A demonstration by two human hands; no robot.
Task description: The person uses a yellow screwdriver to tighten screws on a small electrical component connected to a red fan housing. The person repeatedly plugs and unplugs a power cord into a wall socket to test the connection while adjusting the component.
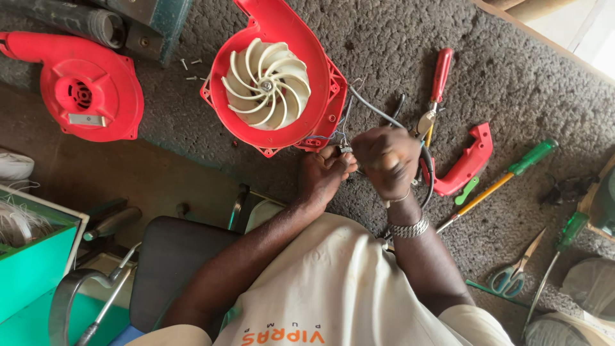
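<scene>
Pinching thin wires [344,138] — both hands [359,168] fisted

Bright red on the open blower housing [275,77], with a cream, curved-vane fan wheel [266,84] inside. Same red on the second blower shell [90,90] and the loose handle half [467,160]. Grey and pale blue on the thin wires [375,110] by the hands. Red on the pliers' handles [441,74]; green handle with yellow shaft on the long screwdriver [506,176]; teal on the scissors' loops [509,279]. Mottled dark grey across the rough counter [512,83]. Green on the box [32,263] at the edge. White with orange lettering on the shirt [333,295]; silver on the wristband [410,227].
</scene>
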